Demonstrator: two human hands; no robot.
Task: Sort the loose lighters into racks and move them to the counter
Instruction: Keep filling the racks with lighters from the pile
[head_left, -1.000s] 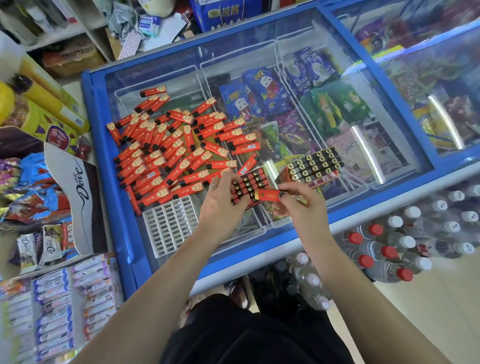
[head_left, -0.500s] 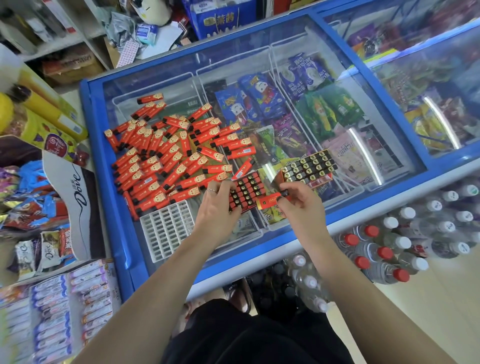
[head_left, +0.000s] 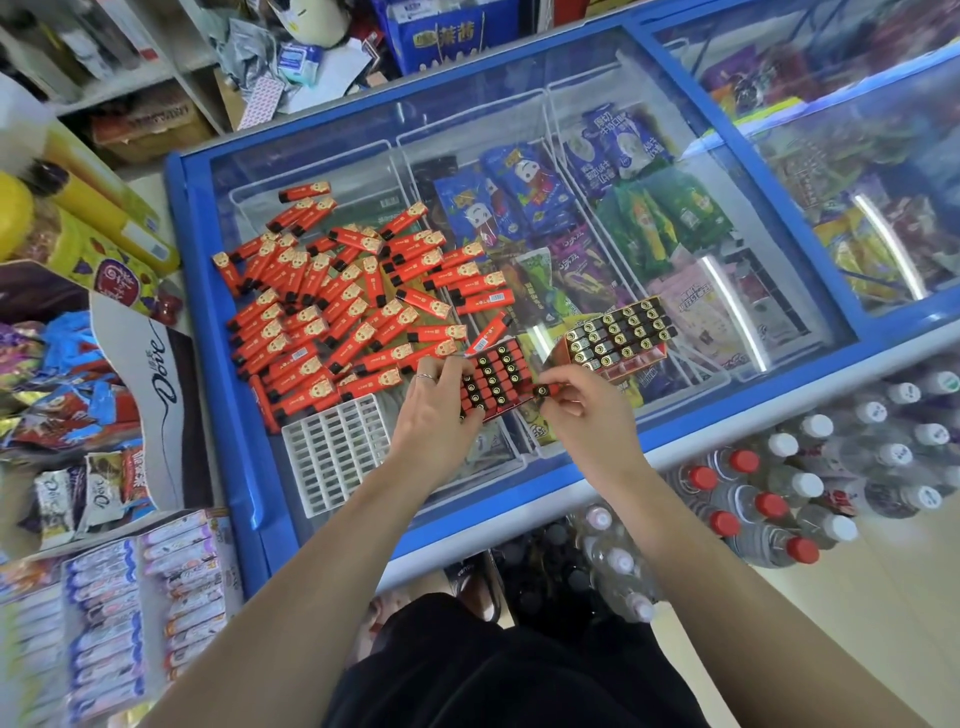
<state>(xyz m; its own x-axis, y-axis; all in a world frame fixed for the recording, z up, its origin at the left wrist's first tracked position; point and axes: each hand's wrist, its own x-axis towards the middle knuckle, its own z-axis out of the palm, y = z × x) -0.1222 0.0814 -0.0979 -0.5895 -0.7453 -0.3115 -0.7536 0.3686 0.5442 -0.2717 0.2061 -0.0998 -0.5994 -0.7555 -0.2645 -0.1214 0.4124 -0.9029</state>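
The person stands over a blue chest freezer (head_left: 205, 332), working on its glass lid. The left hand (head_left: 434, 415) grips one partly filled rack of lighters (head_left: 493, 382), fingers curled over its near-left edge. I count roughly four rows of black lighter tops in it, all pointing up toward the person, though the fingers hide some. The right hand (head_left: 587, 410) pinches a single red lighter (head_left: 545, 391) between thumb and fingertips right at the rack's right edge; its long axis lies close to level, running left-right, with its black end facing the camera.

Just beyond the right hand sits a second, full rack (head_left: 618, 332), about five rows of tops, also standing on end, tilted a little on the glass. Down and left of the left hand lies one empty white rack (head_left: 337, 454), flat, its slots bare.

Beyond and to the left of the left hand sprawls the loose pile of red lighters (head_left: 332, 306), several dozen, too many and too overlapped to count exactly. They lie flat, most with long axes slanting from near-left to far-right, a few crosswise.

To the right of the right hand, below the freezer edge, stand capped bottles (head_left: 779, 499), some with red caps and more with white.
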